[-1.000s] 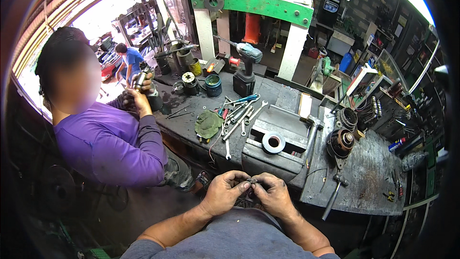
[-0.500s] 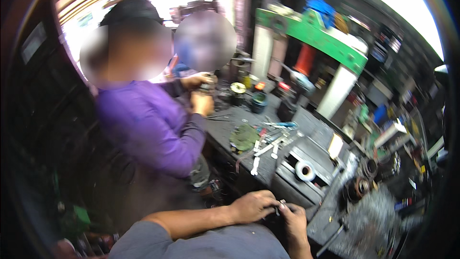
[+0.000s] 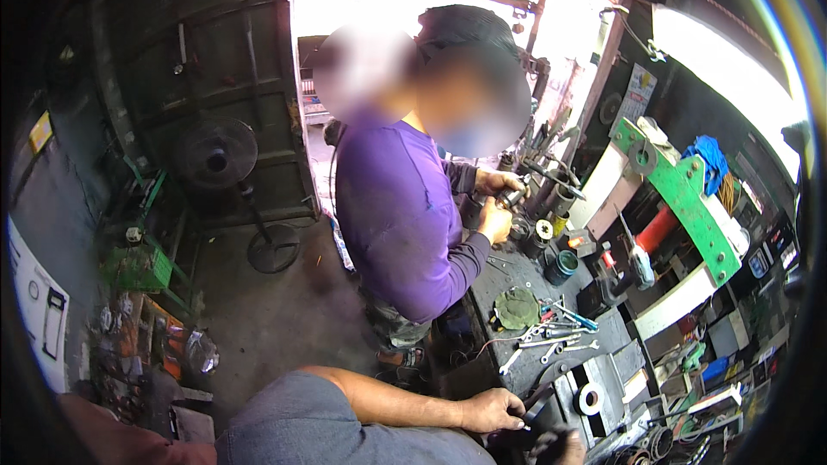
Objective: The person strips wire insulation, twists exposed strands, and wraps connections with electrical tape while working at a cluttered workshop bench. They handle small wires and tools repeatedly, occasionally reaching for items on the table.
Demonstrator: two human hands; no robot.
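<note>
Swung rightward in the frame since the earlier view: purple-sleeved co-worker to the centre, bench to the lower right. At bottom centre, left hand pinching what seems a small pale piece at the fingertips; right hand just beside, dark and blurred, grip impossible to tell. Probably light, hard, and slippery if greasy; best held by the edges, between thumb and forefinger. Right of centre, blue-green tub, contents dark, unclear. At left, green crate, contents indistinct.
</note>
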